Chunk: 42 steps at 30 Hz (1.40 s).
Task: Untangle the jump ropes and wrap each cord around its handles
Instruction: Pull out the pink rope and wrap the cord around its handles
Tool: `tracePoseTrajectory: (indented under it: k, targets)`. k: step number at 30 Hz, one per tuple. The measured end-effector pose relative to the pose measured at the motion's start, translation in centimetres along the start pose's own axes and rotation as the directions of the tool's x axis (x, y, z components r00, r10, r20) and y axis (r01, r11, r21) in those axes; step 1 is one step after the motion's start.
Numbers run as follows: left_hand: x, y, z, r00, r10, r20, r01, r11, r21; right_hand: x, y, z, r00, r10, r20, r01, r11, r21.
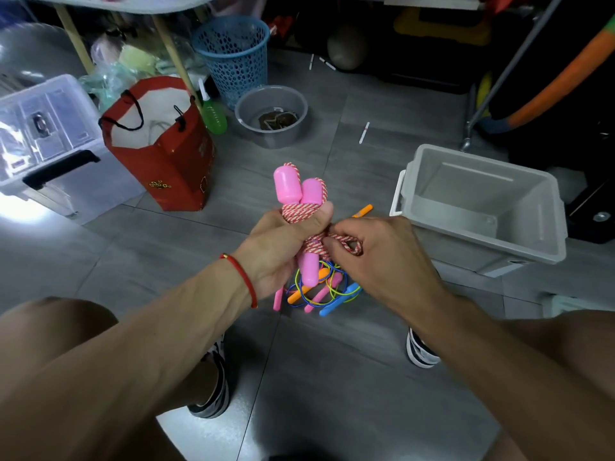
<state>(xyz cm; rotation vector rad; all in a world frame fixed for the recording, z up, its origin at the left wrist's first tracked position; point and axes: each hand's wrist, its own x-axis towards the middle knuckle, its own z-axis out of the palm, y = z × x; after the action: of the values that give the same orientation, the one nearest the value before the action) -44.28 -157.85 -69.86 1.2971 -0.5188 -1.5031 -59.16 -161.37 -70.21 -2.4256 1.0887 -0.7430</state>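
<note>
I count two pink handles (301, 189) side by side, gripped in my left hand (283, 247). Its thumb lies across the red-and-white cord (304, 212) wound round them, and its fingers are curled behind. The tops of both handles stand clear above the grip. Only one lower end shows beneath it, so I cannot see how the second handle ends. My right hand (382, 254) sits just right of the grip, touching it. Its fingertips pinch one loop of the same cord. The curled fingers hide where that loop runs.

Below both hands, on the floor (316, 361), lies one tangle of thin ropes (327, 287). I can make out blue, yellow and green cords there. I can pick out about five slim handles: two pink, two orange and one blue. One of the orange handles pokes out above the right hand. The hands cover the middle of the heap, so neither the count nor which cord joins which handle is certain.

To the right of the grip stands one grey bin (482, 201). To the left stands one red bag (159, 144). Beyond the grip are one grey basin (271, 111) and one blue basket (233, 58). The basin's contents are too dark to name.
</note>
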Motion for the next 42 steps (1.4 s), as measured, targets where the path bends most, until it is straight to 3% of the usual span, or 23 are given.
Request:
tracePoseTrajectory:
  k: [5,10,14,16,21,26,28,32,36,39,42]
  targets:
    - [0.0,0.6,-1.0,0.998,-0.005,0.062,0.003,0.999,0.033,0.4,0.7,-0.2,0.991,0.089,0.099,-0.091,0.996,0.019]
    - [0.2,-0.3,-2.1,0.995,0.102,0.009,-0.101,0.959,0.264,0.3,0.4,-0.1,0.976,0.069,0.204,-0.072,0.997,0.009]
    - [0.5,-0.9,-2.0,0.991,0.134,-0.019,-0.117,0.913,0.391,0.3,0.7,0.3,0.991,0.130,0.043,-0.132,0.990,0.055]
    - [0.5,-0.9,-1.9,0.990,0.135,-0.031,-0.111,0.909,0.401,0.3,0.5,0.5,0.999,0.047,0.023,-0.048,0.998,0.050]
    - [0.3,-0.1,-1.8,0.992,0.117,-0.047,-0.095,0.940,0.327,0.0,0.7,0.7,0.988,-0.064,0.144,0.058,0.997,0.050]
    - [0.2,-0.2,-1.7,0.997,0.079,-0.026,-0.068,0.955,0.287,-0.2,0.7,0.0,0.986,0.109,0.127,-0.145,0.937,0.317]
    - [0.2,-0.3,-1.7,0.996,0.081,-0.024,-0.071,0.953,0.294,-0.2,0.7,0.1,0.990,0.100,0.101,-0.130,0.926,0.354]
    - [0.5,-0.2,-2.2,0.997,0.067,-0.034,-0.053,0.948,0.315,-0.1,0.4,0.3,0.990,-0.031,0.138,-0.013,0.953,0.304]
    - [0.8,-0.3,-2.2,0.997,0.055,-0.059,-0.035,0.953,0.302,0.1,0.8,0.4,0.991,-0.044,0.126,0.006,0.958,0.286]
    - [0.7,-0.3,-2.2,0.997,0.012,-0.072,0.007,0.964,0.266,0.0,1.0,0.9,0.973,-0.213,0.086,0.208,0.976,0.067]
    - [0.5,-0.2,-2.3,0.995,-0.053,-0.086,0.071,0.974,0.217,-0.4,1.3,2.0,0.933,-0.326,0.150,0.353,0.910,-0.219]
